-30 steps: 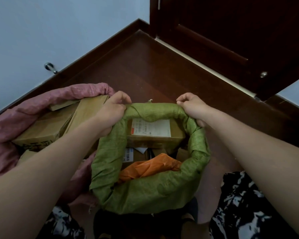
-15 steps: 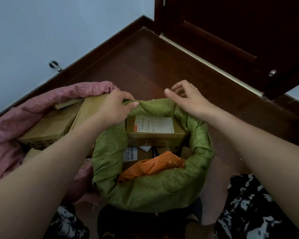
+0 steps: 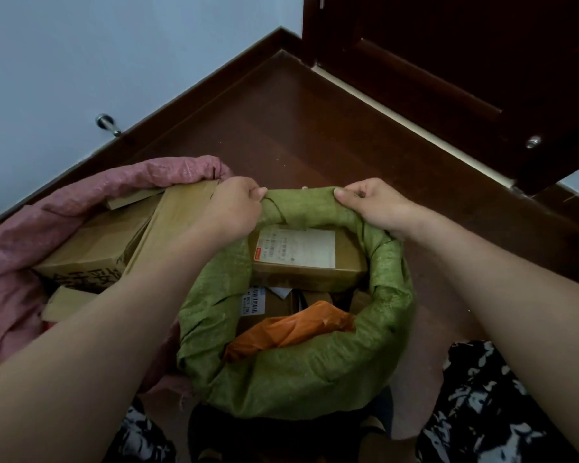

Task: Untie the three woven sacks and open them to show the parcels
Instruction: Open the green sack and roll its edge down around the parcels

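Dark wooden floor [image 3: 281,128] carries two woven sacks: green sack [image 3: 298,379] beside pink sack [image 3: 20,228], both open on cardboard boxes. Left hand [image 3: 234,208] and right hand [image 3: 371,205] pinch the green sack's rolled far rim.

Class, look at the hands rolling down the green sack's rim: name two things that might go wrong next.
1. Both hands, left hand and right hand, pinch only the far rim of the green sack; the roll may slip and spring back up.
2. The labelled box lies right under that rim and may snag it.
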Demonstrator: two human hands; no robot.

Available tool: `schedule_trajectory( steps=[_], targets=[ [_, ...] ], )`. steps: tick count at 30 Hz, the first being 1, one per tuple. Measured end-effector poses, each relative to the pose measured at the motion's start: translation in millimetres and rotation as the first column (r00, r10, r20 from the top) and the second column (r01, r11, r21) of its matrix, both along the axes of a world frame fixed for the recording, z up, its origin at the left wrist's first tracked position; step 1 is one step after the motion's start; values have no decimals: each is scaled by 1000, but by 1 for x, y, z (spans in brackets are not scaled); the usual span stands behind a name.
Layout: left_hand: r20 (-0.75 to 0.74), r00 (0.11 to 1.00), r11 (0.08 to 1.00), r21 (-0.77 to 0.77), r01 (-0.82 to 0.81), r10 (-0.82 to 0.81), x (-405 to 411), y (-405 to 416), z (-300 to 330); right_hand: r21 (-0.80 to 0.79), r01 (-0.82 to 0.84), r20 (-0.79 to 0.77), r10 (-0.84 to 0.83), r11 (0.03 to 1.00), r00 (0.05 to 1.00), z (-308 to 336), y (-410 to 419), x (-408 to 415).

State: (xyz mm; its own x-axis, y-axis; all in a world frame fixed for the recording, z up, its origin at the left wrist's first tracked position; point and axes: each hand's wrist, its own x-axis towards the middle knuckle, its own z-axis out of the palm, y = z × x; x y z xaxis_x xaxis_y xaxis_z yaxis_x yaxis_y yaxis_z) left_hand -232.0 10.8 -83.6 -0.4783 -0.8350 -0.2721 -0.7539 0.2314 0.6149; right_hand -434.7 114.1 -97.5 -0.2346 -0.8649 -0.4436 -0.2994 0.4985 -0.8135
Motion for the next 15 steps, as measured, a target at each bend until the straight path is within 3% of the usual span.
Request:
schedule_trajectory(
  steps=[3, 5, 7, 9, 12, 15],
  targets=[
    [-118, 993, 998, 57, -1, 8, 1, -1, -9, 53, 145, 141, -151, 988, 978, -7, -5, 4],
    [-224, 971, 995, 19, 96, -90, 3, 1, -8, 78, 204, 154, -214, 976, 965, -9, -8, 4],
    [-182, 938, 956, -33, 293, -294, 4, 5, -4, 55, 229, 172, -235, 972, 957, -10, -11, 3],
    [-34, 895, 892, -110, 438, -444, 3, 6, -6, 1, 234, 159, -231, 972, 960, -10, -12, 4],
    [38, 943, 915, -232, 331, -331, 2, 3, -5, -43, 134, -70, -137, 990, 988, -11, -13, 7],
    [65, 980, 927, -318, 198, -187, 4, 1, -2, -93, 26, -346, -57, 995, 936, -6, -12, 9]
  ],
)
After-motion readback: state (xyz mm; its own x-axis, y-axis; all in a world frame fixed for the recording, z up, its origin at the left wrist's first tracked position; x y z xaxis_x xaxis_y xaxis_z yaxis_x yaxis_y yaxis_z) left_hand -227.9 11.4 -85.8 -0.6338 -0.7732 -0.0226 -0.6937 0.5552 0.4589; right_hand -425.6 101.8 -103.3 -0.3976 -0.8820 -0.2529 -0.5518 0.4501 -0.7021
